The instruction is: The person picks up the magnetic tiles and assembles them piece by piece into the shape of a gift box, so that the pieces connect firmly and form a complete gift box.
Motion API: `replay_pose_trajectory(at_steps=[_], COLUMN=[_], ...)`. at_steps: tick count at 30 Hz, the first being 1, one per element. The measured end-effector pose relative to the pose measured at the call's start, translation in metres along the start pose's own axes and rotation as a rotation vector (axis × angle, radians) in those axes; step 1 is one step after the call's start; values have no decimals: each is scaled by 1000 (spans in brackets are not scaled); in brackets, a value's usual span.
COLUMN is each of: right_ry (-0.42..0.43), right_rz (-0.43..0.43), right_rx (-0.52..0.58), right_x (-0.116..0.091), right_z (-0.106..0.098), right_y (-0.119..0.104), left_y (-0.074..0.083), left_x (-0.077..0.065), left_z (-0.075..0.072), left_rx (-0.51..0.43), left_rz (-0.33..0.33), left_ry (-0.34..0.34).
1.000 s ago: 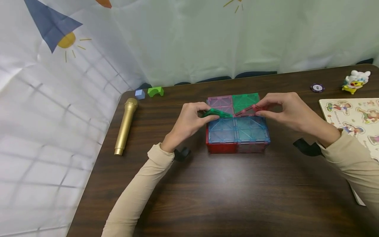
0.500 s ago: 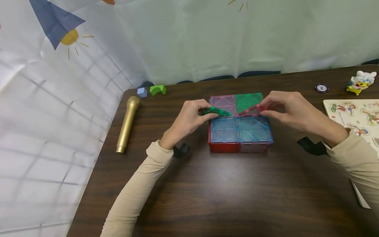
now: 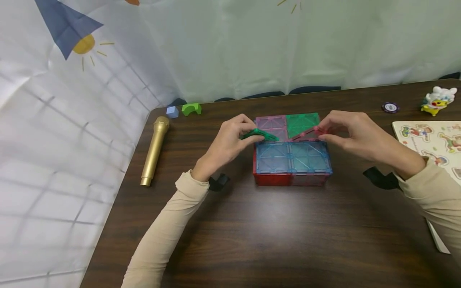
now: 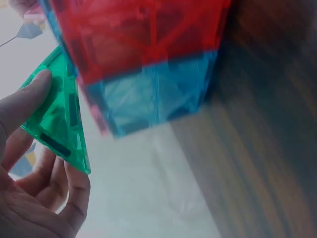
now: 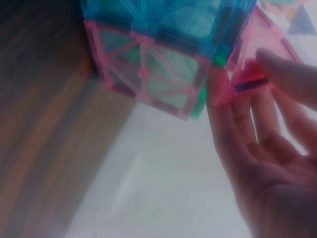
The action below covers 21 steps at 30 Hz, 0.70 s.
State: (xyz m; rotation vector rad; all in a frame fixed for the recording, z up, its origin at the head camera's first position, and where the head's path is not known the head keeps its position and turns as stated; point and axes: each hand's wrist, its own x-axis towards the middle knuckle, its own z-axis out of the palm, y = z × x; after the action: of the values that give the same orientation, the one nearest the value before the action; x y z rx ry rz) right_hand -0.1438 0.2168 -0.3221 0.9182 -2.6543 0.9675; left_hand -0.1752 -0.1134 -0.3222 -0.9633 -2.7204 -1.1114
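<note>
A box of see-through magnetic tiles [image 3: 292, 158] stands on the table, its top made of two blue tiles in front, a pink tile [image 3: 271, 125] at back left and a green tile [image 3: 302, 123] at back right. My left hand [image 3: 230, 140] pinches a green triangular magnetic tile [image 4: 59, 109] by thumb and fingers over the box's left side. Over the right side, my right hand [image 3: 354, 134] pinches a pink triangular magnetic tile [image 5: 252, 64]. Both triangles lean in toward the middle of the top. A red tile [image 4: 148, 34] forms part of the box's side.
A gold microphone [image 3: 155, 152] lies to the left on the dark wooden table [image 3: 273, 236]. Behind it are a blue cube [image 3: 172, 112] and a green arch block [image 3: 191, 109]. A poker chip [image 3: 390, 107], a small figurine [image 3: 438, 100] and a picture puzzle board [image 3: 428, 136] are at right.
My left hand has drawn slightly left with the green triangular tile, so its tip sits farther from the pink one. The right hand keeps its hold, almost still. The view has shifted a little.
</note>
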Motion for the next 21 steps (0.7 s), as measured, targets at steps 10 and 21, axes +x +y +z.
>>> replay_pose_trajectory(at_steps=[10, 21], right_ry=[0, 9], right_rz=[7, -7], right_rx=[-10, 4], right_x=[-1, -1], right_z=[1, 1], right_y=[0, 1], left_y=[-9, -36], left_x=[-14, -43], left_z=[-26, -28], left_rx=[66, 171], left_rz=[-120, -267], left_ry=[106, -6])
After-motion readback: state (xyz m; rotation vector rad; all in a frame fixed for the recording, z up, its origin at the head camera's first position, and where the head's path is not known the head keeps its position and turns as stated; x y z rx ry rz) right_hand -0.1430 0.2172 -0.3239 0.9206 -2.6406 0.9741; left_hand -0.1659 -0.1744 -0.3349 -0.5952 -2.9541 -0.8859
